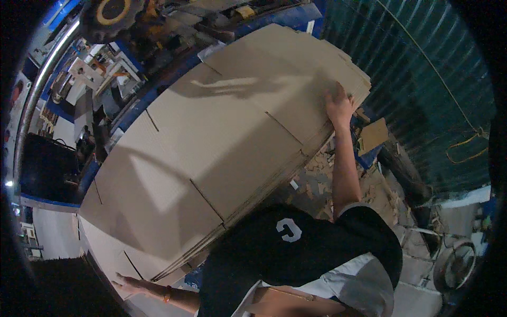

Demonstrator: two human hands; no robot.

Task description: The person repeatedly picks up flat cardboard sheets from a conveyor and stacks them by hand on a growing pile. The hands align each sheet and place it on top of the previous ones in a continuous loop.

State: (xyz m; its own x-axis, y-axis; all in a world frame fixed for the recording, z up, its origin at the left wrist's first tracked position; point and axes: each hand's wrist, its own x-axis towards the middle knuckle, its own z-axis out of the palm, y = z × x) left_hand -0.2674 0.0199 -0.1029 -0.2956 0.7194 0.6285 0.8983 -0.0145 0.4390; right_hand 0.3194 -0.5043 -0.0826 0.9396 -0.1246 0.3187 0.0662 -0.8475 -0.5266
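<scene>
A stack of large flat brown cardboard sheets (232,132) with slots cut in them lies slantwise in front of me, its layered edges showing on my side. My right hand (339,105) rests on top near the far right end, fingers spread over the board. At the near left end, my left hand (132,285) is by the corner of the sheets with its fingers stretched out. Whether its palm presses on the edge, I cannot tell. An orange band (167,294) circles my left wrist.
Behind the stack runs a blue-framed machine (185,68) with a dark toothed wheel (111,18). A green corrugated wall (417,79) stands at the right. Cardboard scraps (322,169) litter the floor beside me, and a wheeled metal frame (457,264) stands at the lower right.
</scene>
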